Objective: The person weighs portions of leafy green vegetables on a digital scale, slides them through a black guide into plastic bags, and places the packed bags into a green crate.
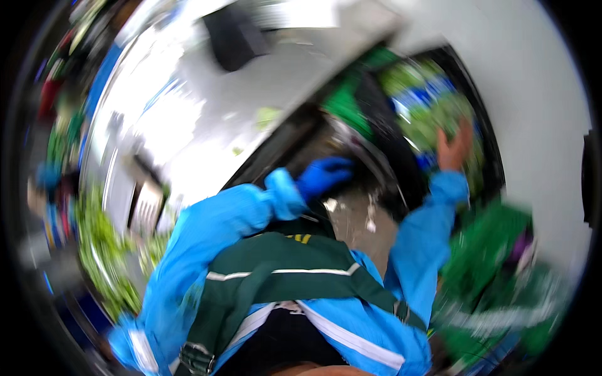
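Note:
My right hand (455,146), bare beyond a light blue sleeve, reaches into a black crate (487,127) and lies against a green leafy vegetable (454,110), which looks like a head of lettuce or cabbage. Beside it in the crate are more green vegetables in clear packaging with blue and white print (414,101). Blur hides whether the fingers grip anything. My left hand (325,177), in a blue glove, hovers in front of my dark green apron (287,268) near the table's edge, its fingers extended and nothing visible in them.
At left stands a shiny metal table (207,117) with leaf scraps and a black object (235,37). Green stalks (101,244) lie at far left. Green bags (494,254) are low right. A wet floor (362,225) with white scraps shows below; a pale wall (541,94) rises at right.

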`<state>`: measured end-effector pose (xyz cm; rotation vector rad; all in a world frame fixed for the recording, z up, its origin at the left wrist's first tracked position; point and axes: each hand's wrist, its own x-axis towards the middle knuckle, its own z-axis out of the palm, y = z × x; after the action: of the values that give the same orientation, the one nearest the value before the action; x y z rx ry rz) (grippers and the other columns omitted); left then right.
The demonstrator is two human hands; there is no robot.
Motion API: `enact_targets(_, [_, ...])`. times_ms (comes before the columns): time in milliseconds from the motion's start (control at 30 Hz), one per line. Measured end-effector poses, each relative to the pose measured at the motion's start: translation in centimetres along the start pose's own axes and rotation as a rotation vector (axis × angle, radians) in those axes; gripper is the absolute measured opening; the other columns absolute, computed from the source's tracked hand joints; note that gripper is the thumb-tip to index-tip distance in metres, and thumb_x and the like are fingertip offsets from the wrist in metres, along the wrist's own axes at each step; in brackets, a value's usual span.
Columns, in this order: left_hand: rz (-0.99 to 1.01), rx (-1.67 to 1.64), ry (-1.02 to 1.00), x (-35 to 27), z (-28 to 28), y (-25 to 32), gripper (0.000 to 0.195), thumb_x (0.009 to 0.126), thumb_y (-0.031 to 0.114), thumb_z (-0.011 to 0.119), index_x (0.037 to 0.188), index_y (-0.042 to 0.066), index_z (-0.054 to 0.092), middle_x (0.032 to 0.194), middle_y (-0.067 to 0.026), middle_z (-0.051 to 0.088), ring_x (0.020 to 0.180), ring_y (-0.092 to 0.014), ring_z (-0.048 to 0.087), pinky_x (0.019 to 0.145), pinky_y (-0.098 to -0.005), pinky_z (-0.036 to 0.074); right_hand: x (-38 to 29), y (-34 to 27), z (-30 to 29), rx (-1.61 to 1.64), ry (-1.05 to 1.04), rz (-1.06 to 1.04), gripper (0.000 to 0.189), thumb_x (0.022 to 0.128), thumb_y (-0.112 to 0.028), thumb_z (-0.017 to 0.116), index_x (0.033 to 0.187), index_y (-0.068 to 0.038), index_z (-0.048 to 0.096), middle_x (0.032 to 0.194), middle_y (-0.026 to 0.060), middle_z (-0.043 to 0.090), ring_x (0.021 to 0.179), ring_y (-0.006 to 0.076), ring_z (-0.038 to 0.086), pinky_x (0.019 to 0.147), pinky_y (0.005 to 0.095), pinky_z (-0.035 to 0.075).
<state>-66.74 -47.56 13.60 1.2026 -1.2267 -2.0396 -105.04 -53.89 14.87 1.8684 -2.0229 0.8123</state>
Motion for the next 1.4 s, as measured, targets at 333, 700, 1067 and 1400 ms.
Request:
enact_targets(333, [0.166, -0.059, 0.355, -10.1, -10.0, -6.1, 0.039, 0.084, 0.019, 0.074, 0.118, 0.003, 0.064, 0.111, -0.0111, 0.068, 0.101, -0.018, 0.063, 0.093, -0.0334, 0.050, 1.5, -2.9, 4.6, 0.109, -0.135, 0.194, 0.053, 0.090, -0.034, 0.065, 0.127, 0.003, 0.056, 0.124, 0.0226, 0.059, 0.112, 0.0374, 0.058, 0.097, 0.0414, 0.046])
enact_targets(700, [0.398, -0.116, 1.551, -49.7, -37.0, -19.3, 0.028, 0.090, 0.013, 0.064, 0.116, 0.001, 0.065, 0.102, -0.0086, 0.069, 0.090, -0.014, 0.064, 0.081, -0.0286, 0.052, -13.9, -62.1, 7.3, 1.099, -0.782, -0.183, 0.027, 0.092, -0.005, 0.057, 0.117, 0.006, 0.060, 0.110, 0.0141, 0.066, 0.102, 0.0206, 0.062, 0.092, 0.0332, 0.048])
enact_targets(1067, [-0.519, 0.320, 1.971, -74.5, -62.3, -35.0, 0.100, 0.055, 0.046, 0.088, 0.126, -0.007, 0.043, 0.115, -0.0292, 0.060, 0.101, -0.040, 0.062, 0.085, -0.0426, 0.052, -37.7, -103.7, -4.4, 1.263, -1.330, -1.196, 0.024, 0.082, -0.001, 0.065, 0.106, -0.001, 0.064, 0.098, 0.0142, 0.066, 0.084, 0.0267, 0.067, 0.074, 0.0337, 0.052])
enact_targets(1400, [0.724, -0.972, 1.665, -79.6, -60.9, -39.7, 0.022, 0.092, 0.022, 0.060, 0.098, 0.001, 0.061, 0.079, -0.0083, 0.061, 0.069, -0.018, 0.060, 0.064, -0.0287, 0.050, -41.5, -118.8, 0.3, 1.107, -1.881, -0.682, 0.028, 0.087, -0.013, 0.066, 0.111, 0.001, 0.066, 0.092, 0.0073, 0.068, 0.082, 0.0126, 0.063, 0.073, 0.0268, 0.051])
